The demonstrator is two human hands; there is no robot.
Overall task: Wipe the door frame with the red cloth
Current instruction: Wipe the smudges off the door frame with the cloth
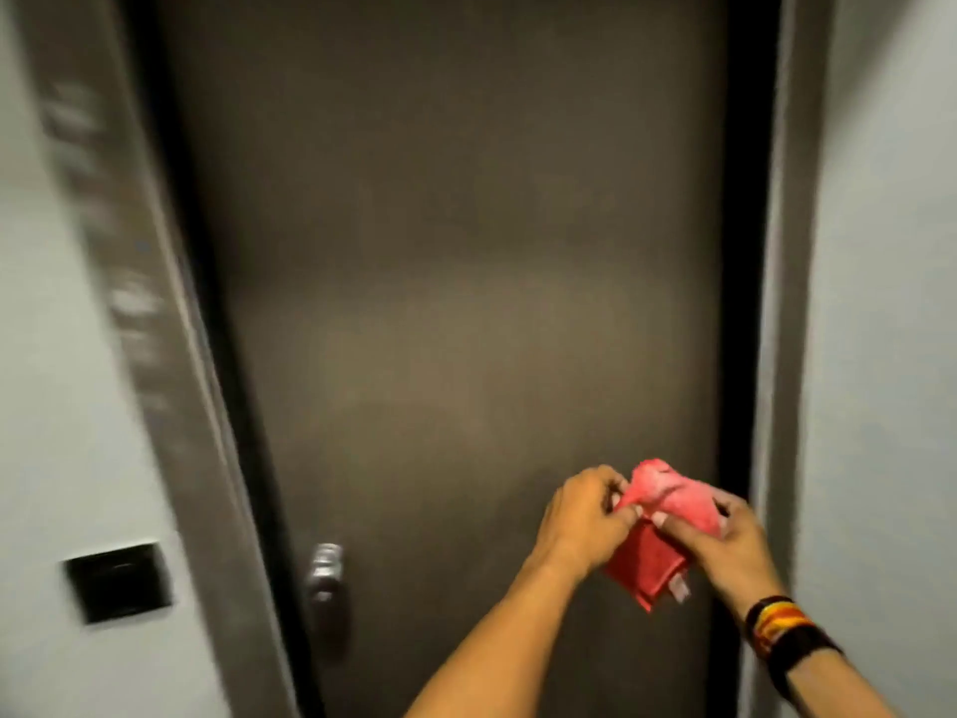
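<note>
A red cloth (657, 557) is bunched between both hands in front of the lower right part of a dark brown door (455, 282). My left hand (585, 515) pinches its left edge. My right hand (730, 536) grips its right side, with striped bands on that wrist. The grey door frame (155, 313) runs down the left side, and its right side (782, 313) stands just right of the cloth. Neither the cloth nor the hands touch the frame.
A silver door handle (326, 572) sits low on the door's left edge. A black wall switch plate (119, 583) is on the pale wall left of the frame. Pale wall (885, 303) also lies right of the frame.
</note>
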